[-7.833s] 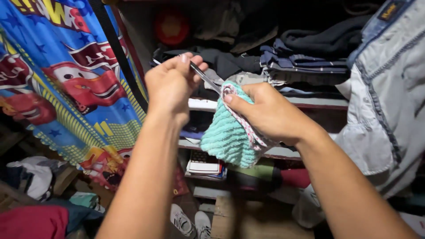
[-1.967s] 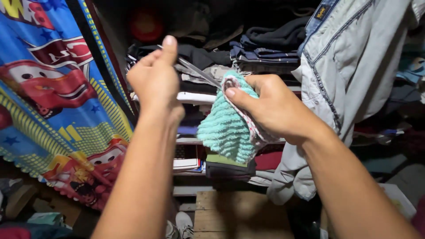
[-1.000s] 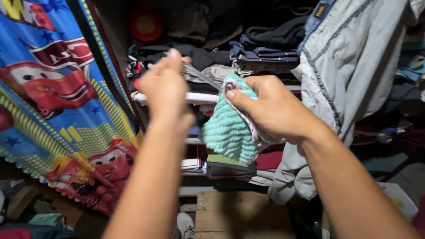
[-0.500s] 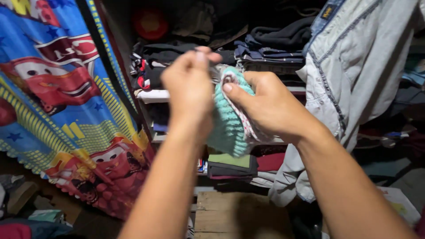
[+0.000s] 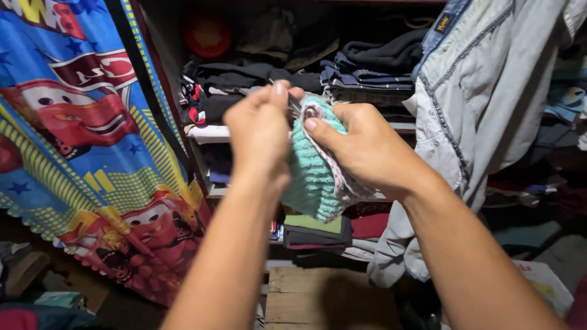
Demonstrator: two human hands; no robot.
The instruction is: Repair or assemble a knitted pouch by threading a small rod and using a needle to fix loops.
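Observation:
My right hand (image 5: 367, 150) grips a folded teal terry cloth (image 5: 309, 177) with a dotted pink-and-white edge, held up in front of the shelves. My left hand (image 5: 260, 131) is pressed against the cloth's top edge, thumb and fingers pinched on a thin dark needle-like tool (image 5: 292, 102) that pokes into the fabric. Most of the tool is hidden between my fingers and the cloth.
Behind the hands stand open shelves (image 5: 211, 131) stuffed with folded dark clothes (image 5: 367, 67). A pale denim jacket (image 5: 483, 104) hangs at the right. A bright cartoon-car curtain (image 5: 79, 140) hangs at the left. A wooden plank (image 5: 299, 299) lies below.
My left hand swung from a raised position at the left back in to the cloth's top edge. My right hand kept holding the cloth nearly still.

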